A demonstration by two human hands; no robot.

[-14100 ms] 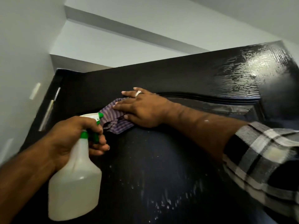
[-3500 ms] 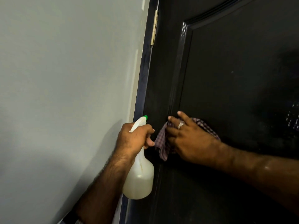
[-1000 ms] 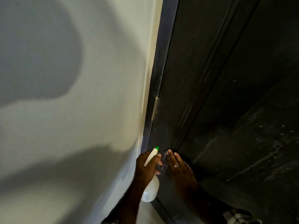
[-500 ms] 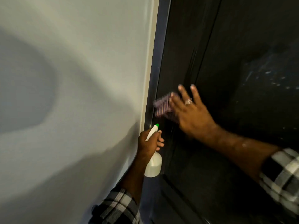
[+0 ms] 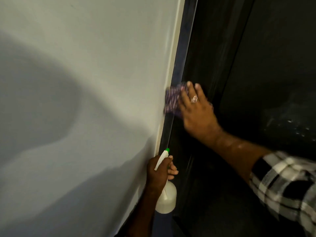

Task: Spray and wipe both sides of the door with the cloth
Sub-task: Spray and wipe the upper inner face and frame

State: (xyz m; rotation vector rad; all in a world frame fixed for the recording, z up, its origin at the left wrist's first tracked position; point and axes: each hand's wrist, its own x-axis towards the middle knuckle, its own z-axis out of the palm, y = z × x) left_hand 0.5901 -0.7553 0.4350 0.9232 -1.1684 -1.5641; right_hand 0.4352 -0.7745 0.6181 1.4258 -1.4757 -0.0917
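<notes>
Door point(image 5: 266, 69): black, glossy, with raised moulding lines running top to bottom along its hinge side; a patch of pale droplets sits on the panel at the right. Its long axis runs up and down the view, leaning slightly to the right toward the top.
Frame point(image 5: 179, 69): a dark, smooth strip between door and wall, following the same lean, with a thin cream edge on the wall side.
Wall point(image 5: 82, 82): pale grey-green, matt and flat, crossed by broad soft shadows.
Cloth point(image 5: 172, 100): soft checked weave, purple with pale lines, bunched into a rough pad; blurred. It lies against the frame and the door's hinge edge, its left side reaching the cream edge.
Right hand point(image 5: 196, 110): laid flat, fingers straight and pointing up and left, pressing the cloth to the surface under the palm and fingers rather than clutching it. A ring point(image 5: 194, 99) sits on one finger.
Sleeve point(image 5: 287, 187): black-and-white plaid, pushed up the right forearm, which shines a little.
Bottle point(image 5: 166, 197): translucent white plastic, rounded body, white trigger head with a green nozzle tip. It stands nearly upright, nozzle pointing up toward the frame, body low beside the door's hinge edge.
Left hand point(image 5: 159, 171): wrapped tight around the bottle's neck, fingers curled by the trigger, well below the cloth.
</notes>
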